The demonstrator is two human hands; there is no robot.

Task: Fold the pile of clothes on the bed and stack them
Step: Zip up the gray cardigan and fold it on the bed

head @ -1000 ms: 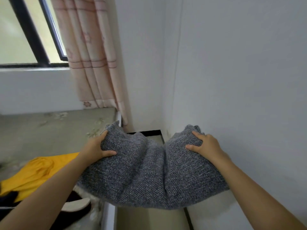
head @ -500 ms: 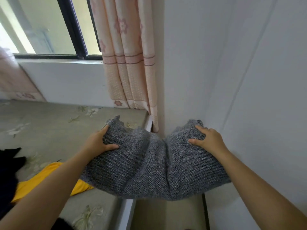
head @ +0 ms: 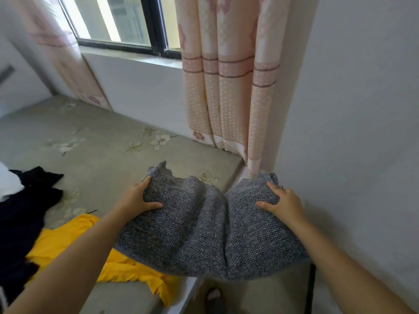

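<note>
Both hands are on the grey knit garment (head: 204,232), held up in front of me. My left hand (head: 138,198) grips its upper left corner, thumb lying across the top of the knit, fingers curled round the edge. My right hand (head: 283,205) grips the upper right corner the same way, thumb on top, fingers over the far edge. The knit sags into a deep fold between the two grips and hangs slack below them, lower hem loose.

Position: the garment's left half hangs over the bed (head: 108,137) at its near right corner; the right half hangs past the bed's right edge, over the gap beside the white wall (head: 362,132). Can't tell whether the hem touches the mattress.

Rest of the pile is on the bed to my left:
- yellow garment (head: 68,241) spread unfolded along the near edge, partly under the grey knit and my left forearm
- black garment (head: 25,200) crumpled at the left, touching the yellow one
- a bit of white cloth (head: 9,182) against the black, cut off at the left side of the view

Pink patterned curtain (head: 226,87) hangs at the bed's far right corner, window (head: 118,21) above the far edge. A slipper (head: 214,301) lies on the floor beneath the hanging knit.
</note>
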